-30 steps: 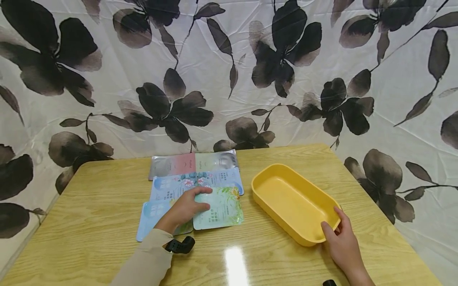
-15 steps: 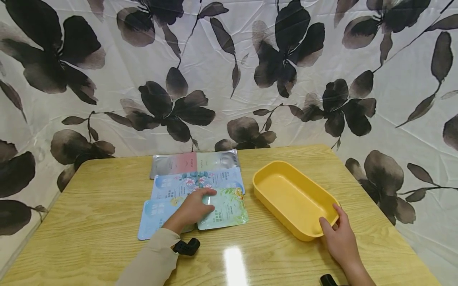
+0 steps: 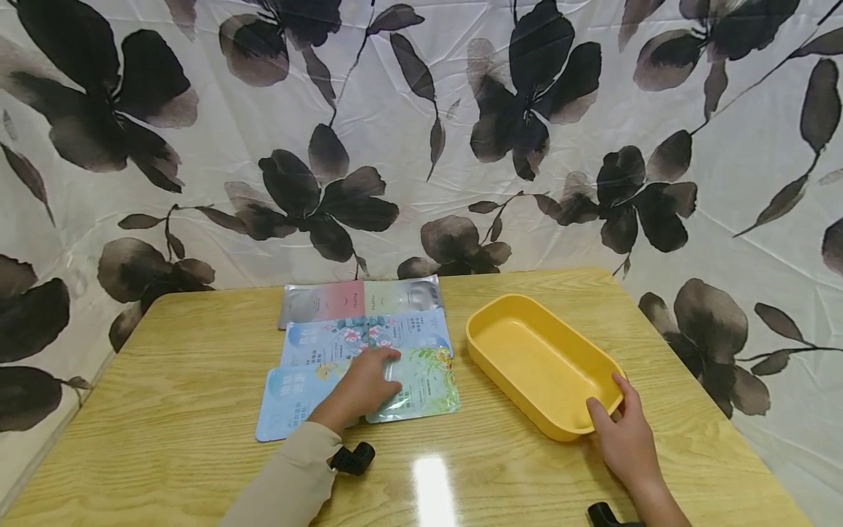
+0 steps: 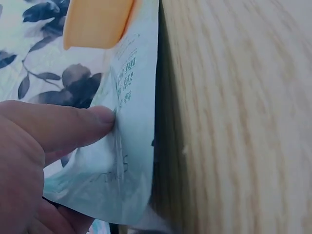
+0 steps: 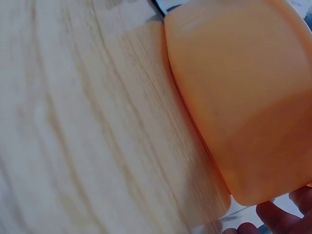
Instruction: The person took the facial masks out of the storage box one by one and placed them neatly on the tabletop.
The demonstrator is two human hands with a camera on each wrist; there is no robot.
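My left hand point(image 3: 358, 388) holds a green face mask packet point(image 3: 426, 384) at its left edge. In the left wrist view the thumb point(image 4: 73, 126) presses the packet's printed face, while other fingers are partly hidden behind it; its lower edge lies close to the wood. Beneath the left hand and to its left is a light blue packet point(image 3: 287, 395), partly covered. Over on the right, my right hand point(image 3: 630, 443) grips the near right end of a yellow plastic box point(image 3: 507, 393), thumb inside the rim and fingers outside. The right wrist view shows the box's outer wall point(image 5: 239, 97).
Farther back lie flower-printed blue packets point(image 3: 323, 342). Behind them are silver packets with a pink part point(image 3: 344, 300) and a pale green part point(image 3: 388, 296). The wooden table point(image 3: 165, 410) ends at a floral cloth point(image 3: 408, 146).
My left hand has slid a little to the right with the green packet. The yellow box's near end has shifted slightly away from me, with my right hand still on it.
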